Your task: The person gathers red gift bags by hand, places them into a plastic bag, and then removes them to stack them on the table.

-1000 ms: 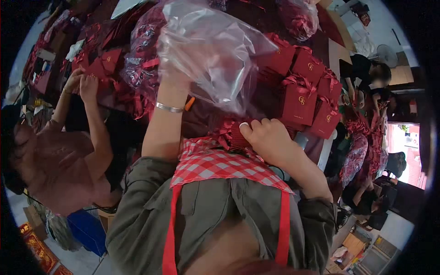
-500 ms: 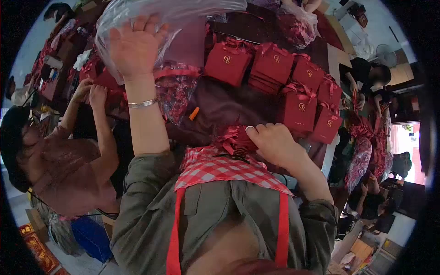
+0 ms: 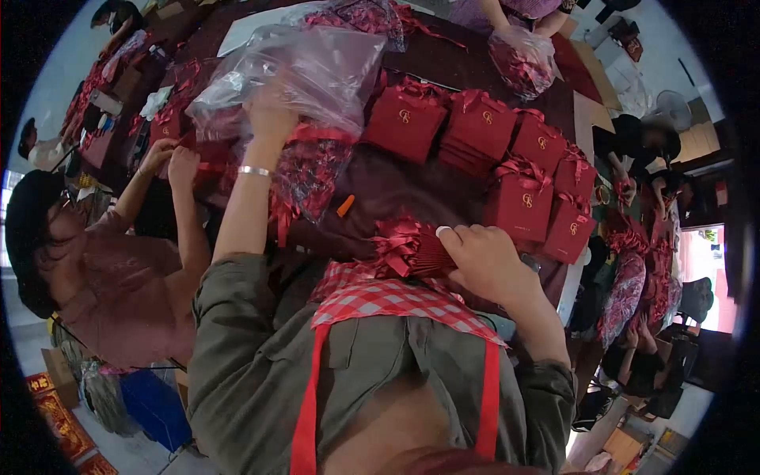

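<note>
My right hand (image 3: 489,260) is wrapped round a bundle of red gift bags (image 3: 413,255) with ribbon tops, held close against my checked apron (image 3: 380,301). A white band shows on its thumb. Farther out on the left, my left hand (image 3: 273,111) is at a large clear plastic bag (image 3: 332,67); its fingers are blurred and partly hidden by the film. Under that wrist lies another clear bag (image 3: 313,182) filled with red ribbon pieces. A small orange object (image 3: 345,206) rests on the dark cloth between my hands.
Stacks of red gift bags (image 3: 405,119) with gold lettering and ribbon bows stand ahead and to the right (image 3: 518,204). A co-worker (image 3: 119,277) sits at my left, hands on red items. Across the table, another person's hands hold a clear bag of red pieces (image 3: 522,63).
My left hand, spread against the plastic before, has moved slightly right and down, its fingers now blurred. The plastic bag has dropped flatter over the table. My right hand keeps the bundle.
</note>
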Action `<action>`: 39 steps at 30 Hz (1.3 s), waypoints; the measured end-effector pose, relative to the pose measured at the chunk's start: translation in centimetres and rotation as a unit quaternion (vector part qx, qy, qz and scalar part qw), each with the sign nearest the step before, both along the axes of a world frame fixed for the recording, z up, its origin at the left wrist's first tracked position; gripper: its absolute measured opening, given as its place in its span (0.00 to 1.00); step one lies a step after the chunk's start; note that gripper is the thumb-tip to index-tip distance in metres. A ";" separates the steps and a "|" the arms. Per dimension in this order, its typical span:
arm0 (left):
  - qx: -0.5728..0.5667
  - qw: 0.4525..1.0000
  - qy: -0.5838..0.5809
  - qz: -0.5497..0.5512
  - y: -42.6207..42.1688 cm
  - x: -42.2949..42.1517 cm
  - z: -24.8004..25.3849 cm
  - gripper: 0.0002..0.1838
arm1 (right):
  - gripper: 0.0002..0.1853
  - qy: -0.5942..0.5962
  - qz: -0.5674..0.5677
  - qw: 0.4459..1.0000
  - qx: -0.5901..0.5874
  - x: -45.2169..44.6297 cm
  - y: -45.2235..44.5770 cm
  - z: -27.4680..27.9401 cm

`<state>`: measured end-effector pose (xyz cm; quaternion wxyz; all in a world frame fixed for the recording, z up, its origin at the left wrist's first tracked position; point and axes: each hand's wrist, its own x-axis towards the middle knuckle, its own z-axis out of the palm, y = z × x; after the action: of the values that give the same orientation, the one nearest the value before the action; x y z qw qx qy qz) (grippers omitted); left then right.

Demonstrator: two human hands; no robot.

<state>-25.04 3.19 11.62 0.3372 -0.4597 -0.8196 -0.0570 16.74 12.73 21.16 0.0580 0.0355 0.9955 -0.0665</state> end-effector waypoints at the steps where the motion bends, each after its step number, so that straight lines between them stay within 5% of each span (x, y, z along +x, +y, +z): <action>1: 0.044 0.963 -0.261 -0.045 0.3 -2.8 0.0 0.24 | 0.32 -0.014 -0.011 1.000 0.000 0.0 0.0 0.1; 3: 0.081 0.855 -0.504 -0.095 0.5 -4.8 2.7 0.21 | 0.32 -0.015 -0.015 1.000 0.004 0.0 0.3 -0.3; 5: 0.211 0.927 -0.283 -0.126 -0.6 -4.2 12.8 0.16 | 0.32 -0.025 -0.019 0.999 0.005 0.2 0.5 -0.4; 7: 0.400 0.887 -0.104 -0.205 -4.2 -1.5 22.8 0.15 | 0.25 -0.004 -0.014 1.000 -0.014 0.1 0.8 -0.2; 9: 0.448 0.849 0.030 -0.278 -5.8 3.1 26.6 0.14 | 0.25 0.001 -0.039 0.999 -0.016 0.1 0.9 -0.9; 11: 0.291 0.928 0.069 -0.222 -3.0 5.4 22.0 0.13 | 0.25 0.006 -0.042 0.999 -0.014 0.6 1.1 -1.1; 12: 0.091 0.980 0.002 -0.179 -0.7 6.7 17.0 0.13 | 0.25 0.013 -0.047 0.999 -0.012 0.9 0.9 -1.1; 13: -0.103 0.969 -0.153 -0.165 0.0 8.7 13.9 0.13 | 0.25 0.002 -0.044 0.999 -0.018 1.1 0.6 -1.0; 14: -0.126 0.935 -0.280 -0.178 0.0 9.8 14.5 0.13 | 0.25 -0.004 -0.046 0.999 -0.011 1.2 1.2 -0.6; 16: 0.085 0.799 -0.550 -0.230 0.8 9.2 18.7 0.14 | 0.26 0.007 -0.058 0.998 -0.027 2.0 1.5 -1.1; 18: 0.202 0.833 -0.404 -0.319 -2.4 9.2 23.7 0.13 | 0.26 -0.031 -0.088 0.995 -0.041 2.5 1.5 -1.2; 21: 0.171 0.908 -0.108 -0.366 -3.5 11.9 23.6 0.11 | 0.25 0.002 -0.117 0.992 -0.037 3.2 1.5 -1.6; 24: -0.094 0.945 0.035 -0.312 2.0 12.0 14.0 0.09 | 0.25 0.009 -0.137 0.990 -0.037 4.1 0.8 -1.6; 25: -0.249 0.912 -0.167 -0.280 1.6 13.9 11.3 0.07 | 0.25 0.019 -0.130 0.990 -0.054 4.7 1.0 -2.2; 28: -0.066 0.788 -0.534 -0.300 1.0 14.9 14.8 0.06 | 0.25 0.017 -0.134 0.990 -0.038 6.3 1.0 -2.1; 29: 0.074 0.713 -0.544 -0.436 1.4 14.4 16.2 0.11 | 0.26 0.032 -0.128 0.991 -0.035 6.8 1.1 -2.5; 30: 0.131 0.718 -0.539 -0.420 1.7 14.0 18.5 0.10 | 0.26 0.029 -0.136 0.990 -0.035 7.1 1.0 -2.1; 34: 0.114 0.878 -0.313 -0.344 4.5 10.4 18.4 0.07 | 0.29 0.068 -0.151 0.985 -0.053 8.7 0.6 -1.2; 39: 0.214 0.905 -0.166 -0.329 4.6 12.4 17.7 0.07 | 0.33 0.027 -0.185 0.981 -0.055 10.9 0.9 0.0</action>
<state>-12.64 7.82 29.32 0.2487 -0.6042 -0.6339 -0.4138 27.60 13.62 21.21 0.0201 0.2138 0.9678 -0.1317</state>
